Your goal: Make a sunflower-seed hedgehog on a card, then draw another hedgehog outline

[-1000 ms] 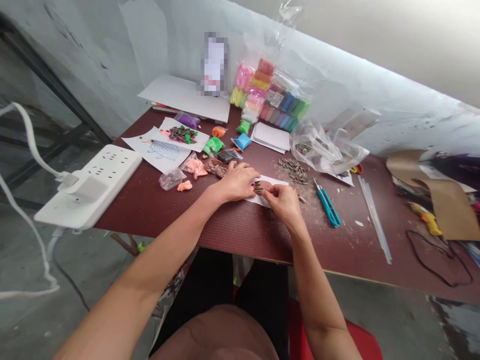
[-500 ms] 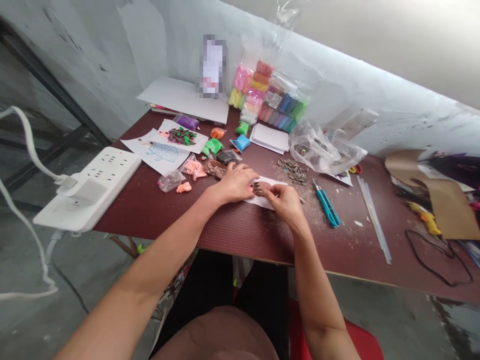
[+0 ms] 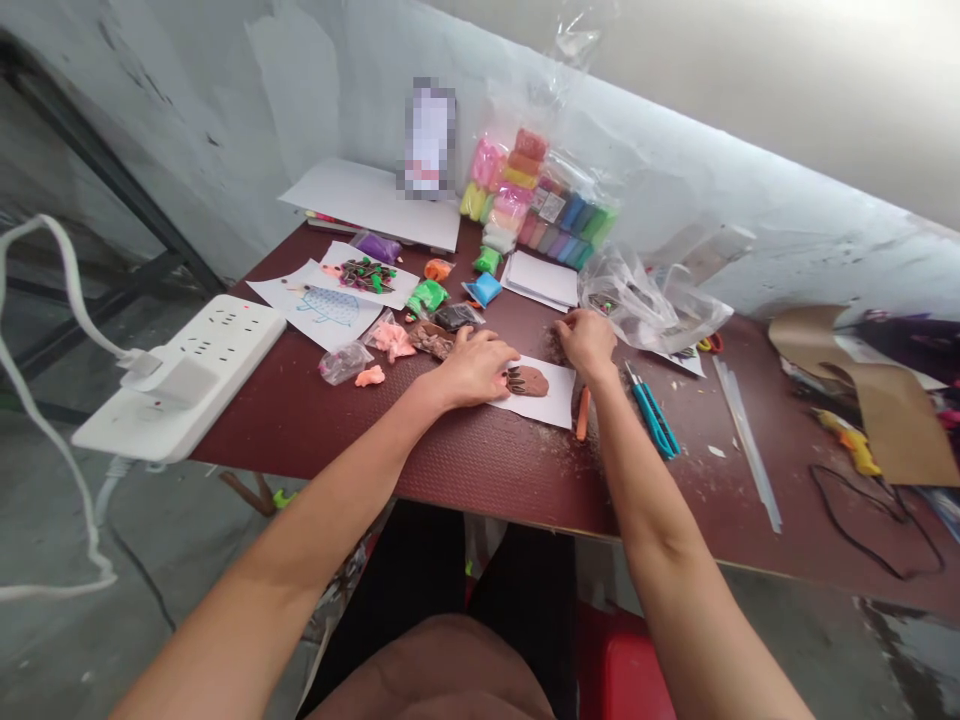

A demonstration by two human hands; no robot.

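Note:
My left hand [image 3: 480, 368] lies over the left end of a small white paper [image 3: 553, 405], thumb and forefinger apart beside a flat brown clay shape [image 3: 532, 381]. Several dark striped seeds [image 3: 516, 380] stand in a cluster on the clay's left part. A bit of pink shows by my left fingertips. Farther right, my right hand [image 3: 589, 342] is over the place of the loose seed pile, its fingers pinched together; what is in them is hidden. Below that wrist lies an orange-handled tool [image 3: 583, 414], partly covered by my arm.
Teal-handled snips [image 3: 655, 415] lie right of my right arm. Opened clay packs, such as the green one [image 3: 427, 297], and pink clay [image 3: 393, 340] lie to the left. A white power strip [image 3: 187, 375] sits at the left edge. A clear plastic bag [image 3: 645, 300] stands behind.
My right hand has left the brown clay and moved up and right to the seed pile. The clay and the orange-handled tool show now. My left hand has stayed put.

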